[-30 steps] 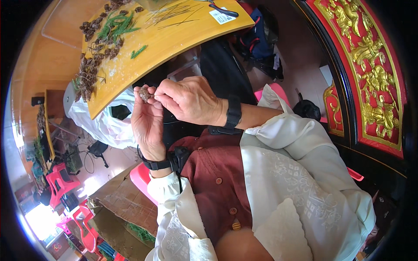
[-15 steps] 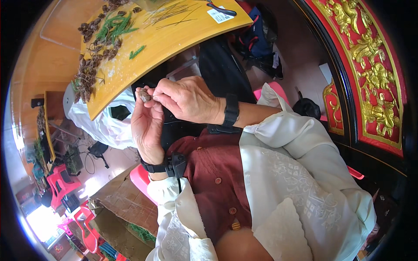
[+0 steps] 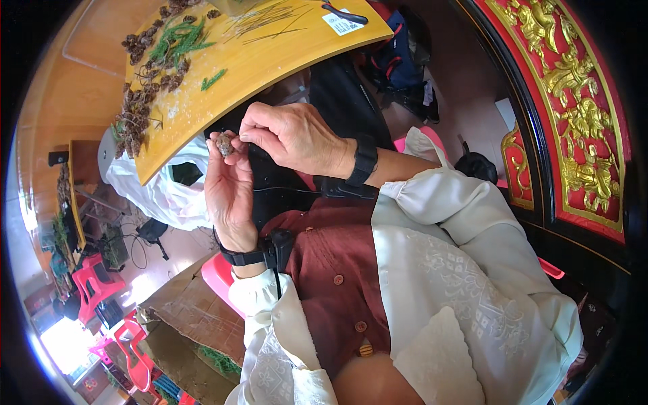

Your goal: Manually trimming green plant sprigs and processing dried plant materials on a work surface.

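Observation:
A small brown pine cone [image 3: 225,144] is held between the fingertips of my left hand [image 3: 231,199], which is raised just off the table's near edge. Close to its right side, the thumb and forefinger of my right hand [image 3: 300,140] are pinched together. Whatever lies between those right fingertips is too thin and small to make out. On the yellow table [image 3: 260,71] several pine cones [image 3: 135,121] lie in a row along the left side. Green sprigs [image 3: 177,44] are among them, and thin brown wire-like stems [image 3: 263,21] are scattered farther back.
Pliers [image 3: 343,13] with dark handles rest over a white label at the table's far right. Below the table's left corner hangs a white plastic bag [image 3: 169,202]. A cardboard box [image 3: 202,307] with greenery stands at lower left, a dark backpack [image 3: 401,57] beyond the table.
My right hand has shifted slightly up and its pinched fingertips have drawn a little away from the pine cone. My left hand keeps holding the cone in nearly the same place.

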The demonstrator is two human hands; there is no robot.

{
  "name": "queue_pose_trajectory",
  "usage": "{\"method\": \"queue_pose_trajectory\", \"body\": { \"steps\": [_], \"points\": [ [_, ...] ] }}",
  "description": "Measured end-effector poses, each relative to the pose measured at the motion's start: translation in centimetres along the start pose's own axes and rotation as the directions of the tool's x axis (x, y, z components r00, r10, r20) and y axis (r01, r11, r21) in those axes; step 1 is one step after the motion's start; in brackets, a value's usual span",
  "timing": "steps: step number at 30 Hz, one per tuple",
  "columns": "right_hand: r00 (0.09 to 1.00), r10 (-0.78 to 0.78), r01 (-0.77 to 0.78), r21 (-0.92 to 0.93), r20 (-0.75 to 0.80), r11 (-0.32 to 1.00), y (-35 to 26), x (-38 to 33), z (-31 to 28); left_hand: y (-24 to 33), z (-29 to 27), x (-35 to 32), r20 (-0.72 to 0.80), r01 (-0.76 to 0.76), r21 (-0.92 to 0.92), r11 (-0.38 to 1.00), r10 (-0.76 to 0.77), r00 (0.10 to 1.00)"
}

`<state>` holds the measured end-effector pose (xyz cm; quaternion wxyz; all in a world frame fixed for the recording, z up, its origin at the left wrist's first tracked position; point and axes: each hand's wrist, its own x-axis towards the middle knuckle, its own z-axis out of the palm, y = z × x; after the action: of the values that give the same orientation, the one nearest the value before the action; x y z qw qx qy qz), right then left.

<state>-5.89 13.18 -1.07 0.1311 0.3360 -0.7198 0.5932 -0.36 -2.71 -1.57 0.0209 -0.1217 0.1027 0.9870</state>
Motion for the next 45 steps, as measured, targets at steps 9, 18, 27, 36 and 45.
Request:
{"method": "queue_pose_trajectory", "body": {
  "steps": [9,18,27,36,45],
  "points": [
    [0.997,0.076,-0.073,0.156,-0.014,0.985,0.3,-0.1,0.3,-1.2,0.4,-0.1,0.044,-0.193,0.219,0.956,0.188,0.981],
    [0.958,0.238,-0.283,0.396,0.159,0.874,0.1,0.1,0.2,-2.0,1.1,-0.4,0.127,-0.338,0.43,0.837,0.315,0.941],
    [0.884,0.364,-0.465,0.458,0.295,0.758,0.1,0.4,-0.2,-2.0,1.0,-0.2,0.124,-0.356,0.513,0.781,0.343,0.931],
    [0.832,0.401,-0.555,0.567,0.384,0.609,0.4,0.3,0.1,-2.5,1.3,-0.3,0.206,-0.458,0.721,0.521,0.469,0.859],
    [0.837,0.357,-0.542,0.541,0.414,0.643,0.4,0.5,-0.2,-1.8,1.0,-0.3,0.155,-0.402,0.614,0.679,0.396,0.905]
  ]
}}
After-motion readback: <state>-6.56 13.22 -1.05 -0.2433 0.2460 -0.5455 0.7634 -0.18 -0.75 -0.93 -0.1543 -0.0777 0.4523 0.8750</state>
